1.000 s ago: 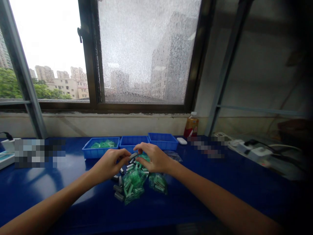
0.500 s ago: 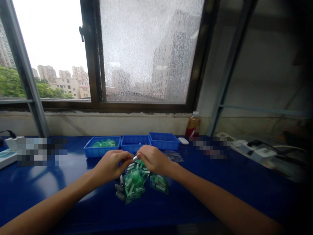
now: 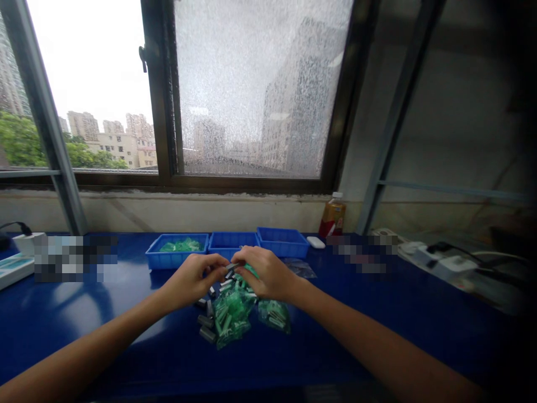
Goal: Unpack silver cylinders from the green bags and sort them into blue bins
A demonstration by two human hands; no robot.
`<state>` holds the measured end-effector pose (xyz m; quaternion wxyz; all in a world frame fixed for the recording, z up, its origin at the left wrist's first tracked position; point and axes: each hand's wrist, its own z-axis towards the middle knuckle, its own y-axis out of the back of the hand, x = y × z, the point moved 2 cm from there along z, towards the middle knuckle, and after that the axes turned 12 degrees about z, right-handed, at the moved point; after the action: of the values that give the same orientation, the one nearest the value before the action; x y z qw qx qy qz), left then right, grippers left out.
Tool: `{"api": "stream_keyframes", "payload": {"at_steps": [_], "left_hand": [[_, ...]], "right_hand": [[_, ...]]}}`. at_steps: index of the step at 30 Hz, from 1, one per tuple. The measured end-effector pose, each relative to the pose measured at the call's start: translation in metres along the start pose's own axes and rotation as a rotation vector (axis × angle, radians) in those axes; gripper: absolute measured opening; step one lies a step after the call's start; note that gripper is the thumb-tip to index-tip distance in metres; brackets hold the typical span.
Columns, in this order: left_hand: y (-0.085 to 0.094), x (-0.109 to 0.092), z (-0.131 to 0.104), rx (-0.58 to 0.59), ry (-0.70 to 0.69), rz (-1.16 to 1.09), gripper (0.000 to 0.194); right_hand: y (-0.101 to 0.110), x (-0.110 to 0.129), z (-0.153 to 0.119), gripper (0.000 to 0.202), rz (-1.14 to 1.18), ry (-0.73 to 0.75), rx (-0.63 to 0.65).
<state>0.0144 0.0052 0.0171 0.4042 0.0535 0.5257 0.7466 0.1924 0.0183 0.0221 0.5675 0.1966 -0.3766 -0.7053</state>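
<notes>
One small, grey, oblong piece (image 3: 230,269): up between both hands, over the pile!
Left hand (image 3: 195,282): finger and thumb nearly closed — pinching one end.
Right hand (image 3: 264,274): fingers curled, narrow gap, gripping the other.
Green see-through plastic bag (image 3: 232,316): just below.

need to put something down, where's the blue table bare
The table is bare nearer than the green bags, between left forearm and leftmost bin, and between right forearm and white adapter. Crowded: around left hand and right hand, with gray pieces.
</notes>
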Motion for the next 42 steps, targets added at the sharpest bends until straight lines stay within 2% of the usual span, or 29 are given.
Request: {"api": "stream_keyframes", "payload": {"at_steps": [3,8,11,16,22,27,31,36,39,42], "left_hand": [[0.0,0.0,-0.001,0.026,0.012,-0.047,0.024],[-0.002,-0.002,-0.002,0.074,-0.009,-0.021,0.026],[-0.004,-0.004,-0.003,0.092,-0.028,0.004,0.025],[-0.005,-0.006,-0.002,0.054,-0.043,0.022,0.019],[0.001,-0.003,0.0,0.069,0.04,-0.043,0.023],[0.0,0.002,0.001,0.106,0.065,-0.121,0.029],[-0.003,0.005,0.001,0.129,0.058,-0.068,0.029],[-0.004,0.001,-0.001,0.102,-0.008,0.063,0.024],[-0.002,-0.001,-0.002,0.059,-0.026,0.136,0.02],[-0.001,0.0,0.0,0.069,-0.023,0.075,0.02]], "right_hand": [[-0.001,0.0,0.001,0.01,-0.043,0.025,-0.015],[-0.005,-0.003,0.0,0.02,-0.047,0.025,-0.012],[-0.011,-0.008,-0.002,0.029,-0.059,-0.029,0.031],[-0.018,-0.015,-0.004,0.039,-0.074,-0.164,0.074],[-0.006,-0.005,-0.001,0.021,0.117,-0.145,0.004],[-0.004,-0.004,0.0,0.01,0.024,-0.047,0.011],[-0.01,-0.009,-0.002,0.018,-0.031,-0.038,0.026],[-0.018,-0.015,-0.004,0.036,-0.08,-0.137,0.083],[-0.018,-0.014,-0.004,0.039,-0.057,-0.189,0.087],[-0.013,-0.009,-0.003,0.033,0.038,-0.212,0.057]]}}
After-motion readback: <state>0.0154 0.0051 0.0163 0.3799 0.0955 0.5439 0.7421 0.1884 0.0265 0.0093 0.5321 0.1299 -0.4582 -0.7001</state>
